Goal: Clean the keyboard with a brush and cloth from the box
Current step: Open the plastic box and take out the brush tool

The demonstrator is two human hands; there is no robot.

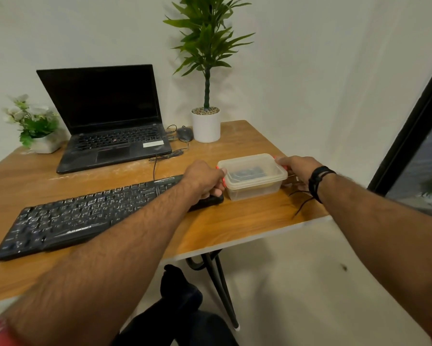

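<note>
A clear plastic box (253, 182) with a lid and orange side clips stands on the wooden table (235, 221), to the right of a dusty black keyboard (85, 216). A dark item shows faintly through the lid; I cannot tell what it is. My left hand (206, 177) grips the box's left end at its clip, resting over the keyboard's right end. My right hand (297, 169) holds the box's right end at the other clip. No brush or cloth is clearly visible.
An open black laptop (110, 121) sits at the back, with a mouse (185, 133) and its cable beside it. A tall plant in a white pot (206, 124) stands behind the box. A small flower pot (38, 136) is at the far left. The table edge runs just right of the box.
</note>
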